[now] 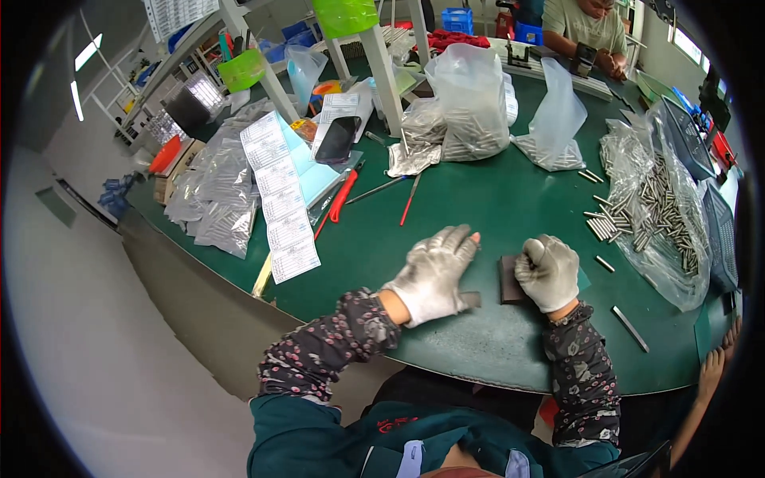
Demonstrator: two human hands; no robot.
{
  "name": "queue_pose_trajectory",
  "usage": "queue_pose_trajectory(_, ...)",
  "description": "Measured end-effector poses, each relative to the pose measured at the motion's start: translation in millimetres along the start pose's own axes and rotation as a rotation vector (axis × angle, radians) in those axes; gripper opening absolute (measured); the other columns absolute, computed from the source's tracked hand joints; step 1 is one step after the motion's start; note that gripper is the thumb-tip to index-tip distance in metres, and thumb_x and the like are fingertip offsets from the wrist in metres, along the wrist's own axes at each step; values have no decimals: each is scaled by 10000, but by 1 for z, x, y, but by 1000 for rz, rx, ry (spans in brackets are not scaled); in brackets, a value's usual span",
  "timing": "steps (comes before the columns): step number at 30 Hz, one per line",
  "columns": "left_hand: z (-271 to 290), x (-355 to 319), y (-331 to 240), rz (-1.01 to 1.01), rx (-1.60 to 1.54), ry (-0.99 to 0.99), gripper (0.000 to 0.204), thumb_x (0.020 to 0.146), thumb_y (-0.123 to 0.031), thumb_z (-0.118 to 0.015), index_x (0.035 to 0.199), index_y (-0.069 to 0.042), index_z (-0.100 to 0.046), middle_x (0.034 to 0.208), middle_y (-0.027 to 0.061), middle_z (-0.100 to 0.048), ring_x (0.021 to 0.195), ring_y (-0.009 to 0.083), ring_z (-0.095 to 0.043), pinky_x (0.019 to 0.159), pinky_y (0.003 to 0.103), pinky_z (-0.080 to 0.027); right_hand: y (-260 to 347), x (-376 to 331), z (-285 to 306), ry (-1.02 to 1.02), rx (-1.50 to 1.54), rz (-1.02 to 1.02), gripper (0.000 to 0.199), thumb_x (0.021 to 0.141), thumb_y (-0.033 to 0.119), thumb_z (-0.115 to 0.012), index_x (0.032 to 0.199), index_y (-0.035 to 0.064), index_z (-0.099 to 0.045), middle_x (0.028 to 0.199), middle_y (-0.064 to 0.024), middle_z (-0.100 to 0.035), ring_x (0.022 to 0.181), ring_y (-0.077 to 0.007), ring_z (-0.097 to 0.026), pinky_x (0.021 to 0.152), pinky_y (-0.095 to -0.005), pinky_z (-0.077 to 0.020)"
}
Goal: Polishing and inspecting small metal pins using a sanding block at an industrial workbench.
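My left hand (437,271), in a greyish-white glove with one fingertip bare, is over the green table left of centre. Its fingers are stretched out and no held thing shows. My right hand (548,273), gloved too, is curled closed at the right edge of a dark brown flat block (510,280). Whatever its fingers may hold is hidden. To its right lie a short steel pin (605,264) and a longer metal bar (630,329). Beyond them, many steel pins (665,211) spill over an opened clear plastic bag (687,288).
Bagged pins (476,103) stand at the back, beside another clear bag (551,119). Paper slips (287,211), a phone (338,140), red-handled pliers (344,195) and a thin red rod (409,201) lie left. White frame legs (381,80) rise behind. Another person (586,40) sits across; someone's hand (712,370) shows right.
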State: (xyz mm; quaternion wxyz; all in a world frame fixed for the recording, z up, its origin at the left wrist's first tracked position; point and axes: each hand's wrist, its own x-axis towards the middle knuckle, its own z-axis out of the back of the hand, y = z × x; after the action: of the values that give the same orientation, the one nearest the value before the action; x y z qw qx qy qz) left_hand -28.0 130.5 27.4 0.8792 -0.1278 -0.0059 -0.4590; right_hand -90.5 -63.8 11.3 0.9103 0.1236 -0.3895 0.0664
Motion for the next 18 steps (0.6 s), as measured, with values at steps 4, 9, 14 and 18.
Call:
queue_pose_trajectory(4, -15, 27, -28, -25, -21, 45, 997, 618, -546, -659, 1286, 86, -277, 1362, 229, -241, 1287, 342, -212, 1062, 417, -186, 1, 8, 2, 22, 23, -3, 125, 632, 109, -589, 617, 86, -467, 576, -72, -473, 550, -258, -515, 477, -368, -414)
queue_pose_trajectory(9, -29, 34, -25, -67, -36, 62, 1033, 598, -589, -650, 1278, 97, -283, 1347, 232, -259, 1279, 349, -225, 1062, 433, -176, 1, 10, -1, 20, 16, 6, 146, 645, 117, -589, 601, 82, -455, 571, -81, -474, 547, -265, -515, 471, -369, -408)
queue_pose_trajectory(14, 13, 31, 25, -96, 33, -281, 840, 606, -453, -700, 1247, -3, -397, 1309, 201, -337, 1237, 359, -293, 1033, 448, -225, 0, 6, 4, 40, 12, -11, 111, 598, 93, -559, 587, 73, -450, 572, -91, -478, 529, -272, -505, 472, -373, -407)
queue_pose_trajectory(18, 66, 44, 125, 215, 441, -481, 395, 719, -237, -593, 1099, -133, -561, 1268, 117, -432, 1202, 321, -358, 1000, 448, -263, 1, 5, 4, 90, 17, -45, 110, 583, 79, -553, 579, 74, -444, 556, -85, -469, 518, -268, -498, 460, -367, -397)
